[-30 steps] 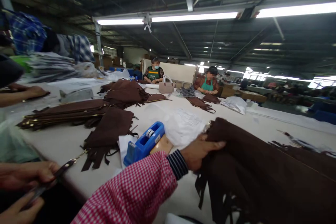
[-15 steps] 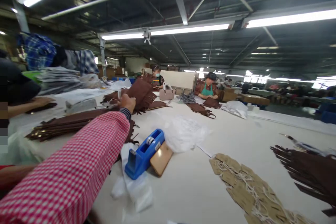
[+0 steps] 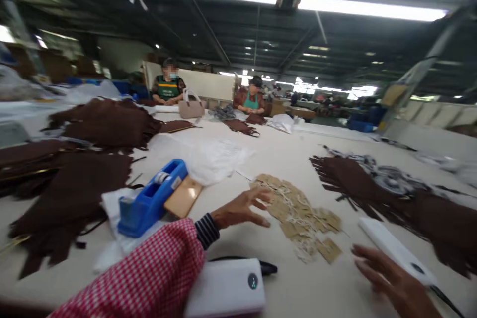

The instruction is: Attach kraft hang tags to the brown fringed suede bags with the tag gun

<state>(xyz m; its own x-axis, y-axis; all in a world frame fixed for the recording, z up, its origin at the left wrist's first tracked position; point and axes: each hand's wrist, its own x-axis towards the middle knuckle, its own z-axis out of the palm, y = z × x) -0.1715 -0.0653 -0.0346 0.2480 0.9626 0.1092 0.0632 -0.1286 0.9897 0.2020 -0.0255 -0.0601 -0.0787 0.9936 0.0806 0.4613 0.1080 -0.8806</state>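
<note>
My left hand (image 3: 244, 208), in a red checked sleeve, hovers over the near middle of the table with fingers spread and nothing in them. Just beyond its fingertips lies a batch of tan card tags (image 3: 294, 208) with white strings. At the lower right my right hand (image 3: 391, 278) is open too, its fingers apart beside a white slab-like device (image 3: 397, 251) with a cable. Below my left wrist sits a white box-like device (image 3: 231, 285) with a small dark round display. Left of the hand stands a blue tape dispenser (image 3: 152, 198) against a tan flat block (image 3: 183, 196).
Dark brown fringed pieces (image 3: 74, 194) are piled on the left, with more fringed pieces (image 3: 350, 179) on the right beside grey patterned straps (image 3: 395, 179). Clear plastic (image 3: 204, 156) lies mid-table. Two people (image 3: 253, 99) work at the far side near a pink handbag (image 3: 192, 108).
My left hand has let go of the brown fringed piece on the pile and come back right, to the tags. My right hand has come into view. The camera has turned right and down.
</note>
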